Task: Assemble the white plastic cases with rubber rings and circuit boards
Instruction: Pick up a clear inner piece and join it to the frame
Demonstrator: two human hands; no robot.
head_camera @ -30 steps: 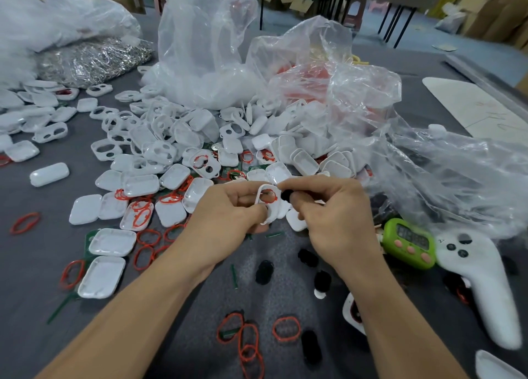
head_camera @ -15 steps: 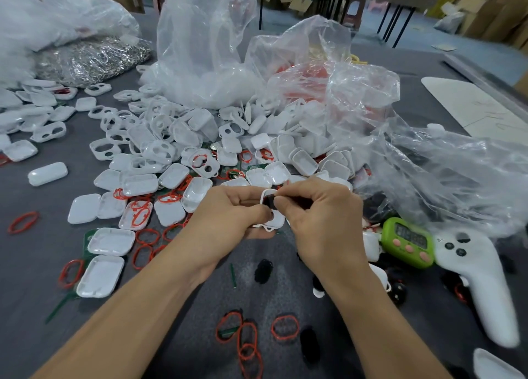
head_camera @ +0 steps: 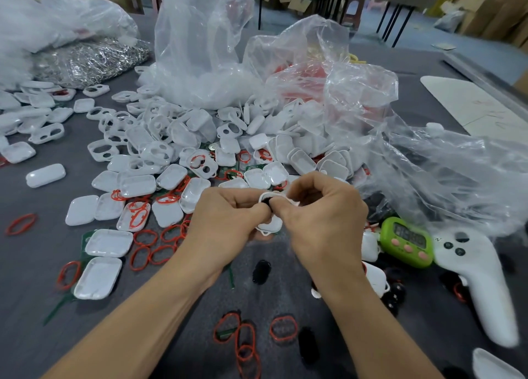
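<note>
My left hand [head_camera: 228, 218] grips a white plastic case shell [head_camera: 270, 226] above the grey table, its rim showing between both thumbs. My right hand [head_camera: 323, 218] pinches a small black piece [head_camera: 267, 203] against the shell's top opening. Most of the shell is hidden by my fingers. A heap of white case halves [head_camera: 183, 150] lies behind my hands. Red rubber rings [head_camera: 283, 327] lie on the table near my forearms, and more red rubber rings [head_camera: 145, 247] lie among the shells on the left. Green circuit boards [head_camera: 233, 175] peek out under the pile.
Clear plastic bags [head_camera: 328, 92] stand behind and to the right. A green timer [head_camera: 407, 241] and a white controller [head_camera: 483, 278] lie at the right. Black pads [head_camera: 261, 271] dot the table near me. A bag of metal clips [head_camera: 88, 61] sits far left.
My hands have closed in together over the shell. The right fingers carried the black piece down onto the shell's opening, and the shell is now more hidden.
</note>
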